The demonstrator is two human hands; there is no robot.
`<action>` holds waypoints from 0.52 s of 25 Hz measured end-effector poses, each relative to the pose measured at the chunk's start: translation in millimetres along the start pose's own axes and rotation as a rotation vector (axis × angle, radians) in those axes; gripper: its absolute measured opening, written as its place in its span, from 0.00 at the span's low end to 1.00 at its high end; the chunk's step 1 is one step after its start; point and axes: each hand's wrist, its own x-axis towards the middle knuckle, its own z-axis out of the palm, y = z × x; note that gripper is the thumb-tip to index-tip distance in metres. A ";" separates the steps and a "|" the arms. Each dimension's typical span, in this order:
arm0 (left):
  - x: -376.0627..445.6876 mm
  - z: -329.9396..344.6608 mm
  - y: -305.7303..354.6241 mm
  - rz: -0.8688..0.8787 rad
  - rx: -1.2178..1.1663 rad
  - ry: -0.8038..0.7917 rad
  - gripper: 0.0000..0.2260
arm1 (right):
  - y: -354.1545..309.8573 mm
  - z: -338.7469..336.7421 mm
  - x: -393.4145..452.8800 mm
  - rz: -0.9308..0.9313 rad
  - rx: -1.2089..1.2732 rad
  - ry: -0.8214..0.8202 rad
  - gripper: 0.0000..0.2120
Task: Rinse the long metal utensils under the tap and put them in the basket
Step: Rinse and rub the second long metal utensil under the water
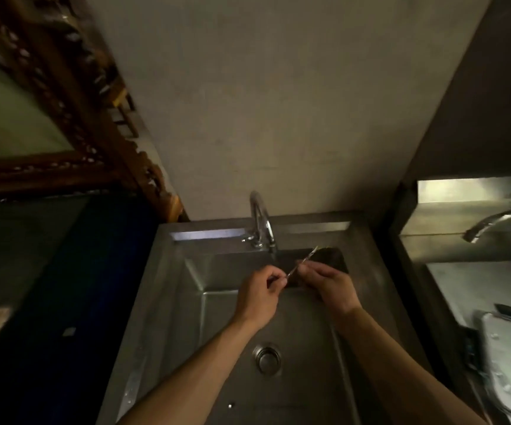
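Your left hand (261, 294) pinches the lower end of a thin metal utensil (301, 262) between thumb and fingertips, and your right hand (329, 285) closes its fingers around the shaft a little higher up. Held from both ends like this, the utensil lies on a slant just right of centre in the frame, its free tip pointing up and right, close beside the spout of the tap (261, 223). That seems meant to keep the slim rod steady while it passes under the outlet and to let your fingers rub along it. Whether water is running is too dim to tell.

The utensil looks long, narrow and pale-shiny, little more than a bright line against a dark shape behind it at the back of the sink (205, 317), which may be the basket, though I cannot say. The drain (267, 357) sits below your wrists, in the lower middle.
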 end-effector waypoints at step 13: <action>-4.4 -0.8 -104.6 -0.042 -0.069 -0.010 0.02 | 77.2 54.4 36.3 0.114 0.121 0.103 0.11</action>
